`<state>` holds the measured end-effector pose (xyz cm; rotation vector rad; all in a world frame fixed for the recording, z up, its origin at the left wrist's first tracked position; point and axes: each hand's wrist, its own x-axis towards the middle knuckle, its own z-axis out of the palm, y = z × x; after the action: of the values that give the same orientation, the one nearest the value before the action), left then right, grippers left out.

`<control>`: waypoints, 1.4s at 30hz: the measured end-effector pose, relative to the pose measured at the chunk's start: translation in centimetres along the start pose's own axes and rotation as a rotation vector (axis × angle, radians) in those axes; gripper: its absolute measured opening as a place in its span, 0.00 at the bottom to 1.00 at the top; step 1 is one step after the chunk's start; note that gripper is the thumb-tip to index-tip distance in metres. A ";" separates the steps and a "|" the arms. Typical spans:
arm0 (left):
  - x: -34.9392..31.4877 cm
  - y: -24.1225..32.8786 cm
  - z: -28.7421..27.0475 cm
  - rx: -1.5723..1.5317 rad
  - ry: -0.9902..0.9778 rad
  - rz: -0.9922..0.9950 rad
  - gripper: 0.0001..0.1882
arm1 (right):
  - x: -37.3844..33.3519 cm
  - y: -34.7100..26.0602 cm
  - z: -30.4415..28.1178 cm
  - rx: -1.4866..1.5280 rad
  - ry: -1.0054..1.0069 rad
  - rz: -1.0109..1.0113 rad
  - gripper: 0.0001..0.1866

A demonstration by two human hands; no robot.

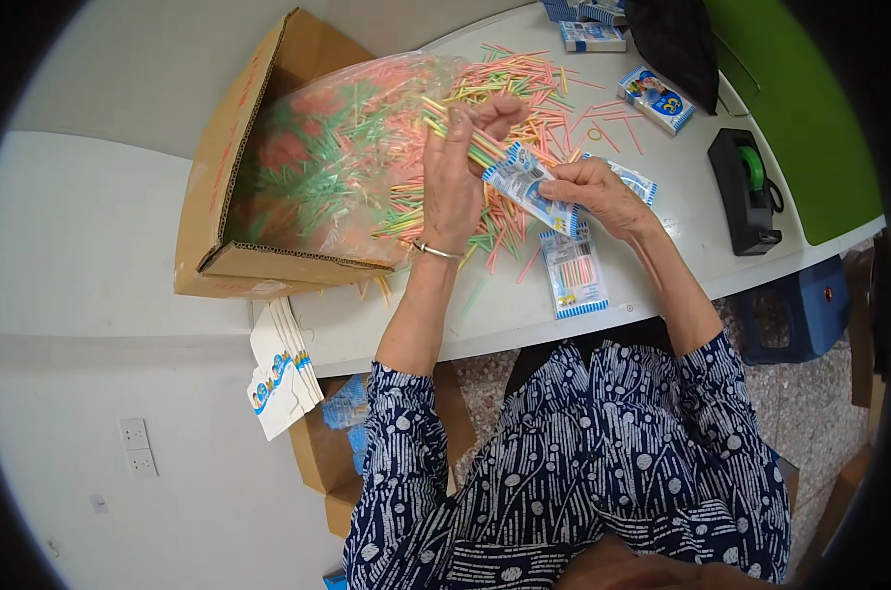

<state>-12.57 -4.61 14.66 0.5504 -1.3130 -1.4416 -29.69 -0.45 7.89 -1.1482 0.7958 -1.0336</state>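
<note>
A bundle of thin pink, yellow and green sticks [475,146] lies in my left hand [451,187], with the thumb closed over it. The bundle's right end meets the opening of a small clear packet with blue striped ends [532,192]. Thumb and fingers of my right hand [603,200] pinch that packet. How far the sticks reach into it I cannot tell. Just below, a packet with sticks inside [576,278] lies flat near the table's front edge. Partly behind my right hand lies one more blue and white packet [634,179].
An open cardboard box [224,167] on its side spills a clear bag of sticks [337,138] onto the white table [661,261]. Loose sticks [524,74] are strewn beyond my hands. To the right are a small printed box [657,98], a black cloth [676,44] and a tape dispenser [740,192].
</note>
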 end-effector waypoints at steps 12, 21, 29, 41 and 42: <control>-2.9 0.4 -1.7 0.444 -0.166 -0.082 0.19 | -0.1 1.6 -0.8 -0.064 0.035 -0.017 0.12; -8.4 0.0 -5.9 1.579 -0.311 0.042 0.10 | -0.3 2.0 -1.7 -0.007 0.195 -0.148 0.14; -9.2 -3.6 -6.8 1.920 -0.286 0.376 0.06 | -0.2 2.3 -1.6 -0.026 0.227 -0.168 0.13; -7.3 -0.5 -6.4 1.450 -0.116 0.157 0.04 | -0.3 2.2 -1.4 0.003 0.183 -0.122 0.12; -7.0 -0.3 -6.2 1.316 -0.040 0.112 0.04 | -0.4 2.0 -1.2 -0.001 0.186 -0.128 0.12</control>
<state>-4.99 -1.05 10.48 1.2364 -2.1917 -0.3120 -30.44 -0.36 5.63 -1.1263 0.8772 -1.2598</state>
